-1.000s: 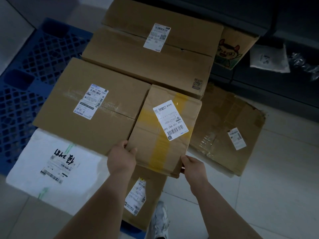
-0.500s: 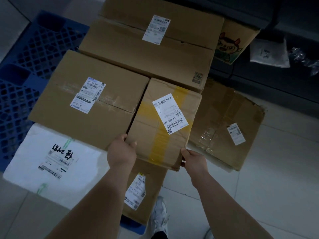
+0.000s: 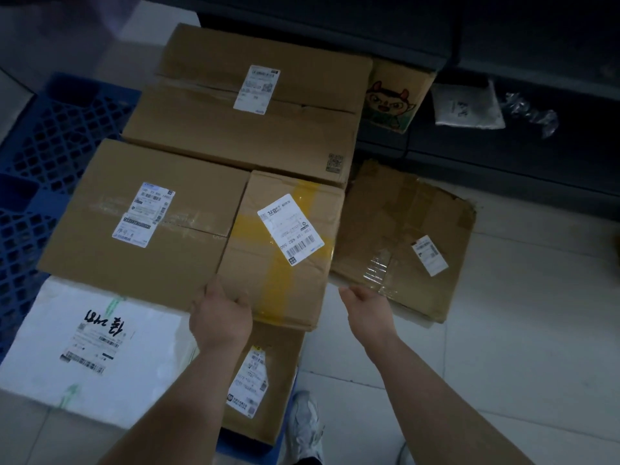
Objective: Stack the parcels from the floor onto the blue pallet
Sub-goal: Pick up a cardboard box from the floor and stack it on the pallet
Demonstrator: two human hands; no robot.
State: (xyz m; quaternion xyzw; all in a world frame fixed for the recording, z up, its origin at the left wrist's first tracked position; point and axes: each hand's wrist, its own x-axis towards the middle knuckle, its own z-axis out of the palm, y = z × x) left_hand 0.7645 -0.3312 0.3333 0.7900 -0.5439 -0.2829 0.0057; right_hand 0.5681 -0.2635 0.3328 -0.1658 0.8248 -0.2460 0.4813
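Note:
A brown parcel with yellow tape (image 3: 265, 263) lies on the stack over the blue pallet (image 3: 40, 142), beside a wide brown parcel (image 3: 100, 256) and in front of a long brown parcel (image 3: 208, 135). My left hand (image 3: 219, 318) rests on the taped parcel's near left corner, fingers on its top. My right hand (image 3: 367, 305) hangs free to the right of it, fingers loosely curled, holding nothing. A white parcel (image 3: 43, 357) and a small brown parcel (image 3: 275, 380) sit lower at the front. A flat crumpled parcel (image 3: 399, 226) lies on the tiled floor to the right.
A cartoon-printed box (image 3: 394, 95) stands behind the stack against dark furniture (image 3: 503, 162). A white bag (image 3: 466, 105) and crumpled plastic (image 3: 533, 112) lie on it. My shoe (image 3: 305, 427) is at the bottom. Bare tiles stretch to the right.
My right hand has let go of the taped parcel's near right corner and moved right. The left hand stays at the near left corner. The view has shifted slightly.

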